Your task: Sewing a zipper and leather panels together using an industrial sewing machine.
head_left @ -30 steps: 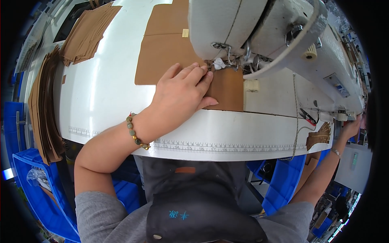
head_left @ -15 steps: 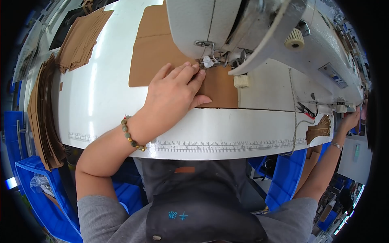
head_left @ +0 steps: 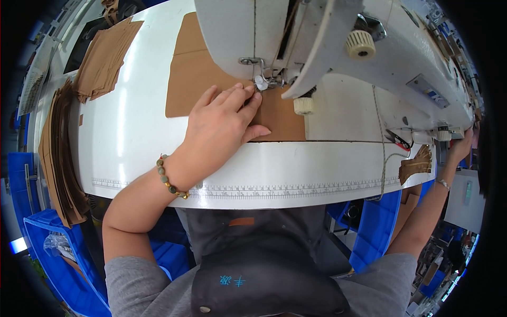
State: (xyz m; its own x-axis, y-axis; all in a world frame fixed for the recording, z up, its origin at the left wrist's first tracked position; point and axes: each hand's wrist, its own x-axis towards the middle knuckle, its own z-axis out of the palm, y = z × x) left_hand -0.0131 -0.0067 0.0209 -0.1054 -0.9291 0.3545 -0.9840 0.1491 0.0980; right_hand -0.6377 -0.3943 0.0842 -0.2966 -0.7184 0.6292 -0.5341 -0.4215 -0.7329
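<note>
My left hand (head_left: 224, 127) lies flat, fingers together, on a brown fabric piece (head_left: 198, 79) spread over the white sewing table (head_left: 127, 132). Its fingertips sit right beside the presser foot (head_left: 260, 82) of the white sewing machine (head_left: 338, 53). A bead bracelet (head_left: 170, 177) circles that wrist. My right hand (head_left: 462, 148) reaches far out to the right end of the machine, touching it near a small wheel; whether it grips anything is hidden.
Stacks of brown cut pieces lie at the table's far left (head_left: 103, 58) and hang off its left edge (head_left: 55, 158). Blue plastic bins (head_left: 42, 248) stand below left and below right (head_left: 377, 222). A ruler strip (head_left: 296, 187) runs along the table's front edge.
The view has shifted, so the machine and table sit further right and lower in the picture. My left hand stays pressed on the brown piece by the presser foot; my right hand stays at the machine's end.
</note>
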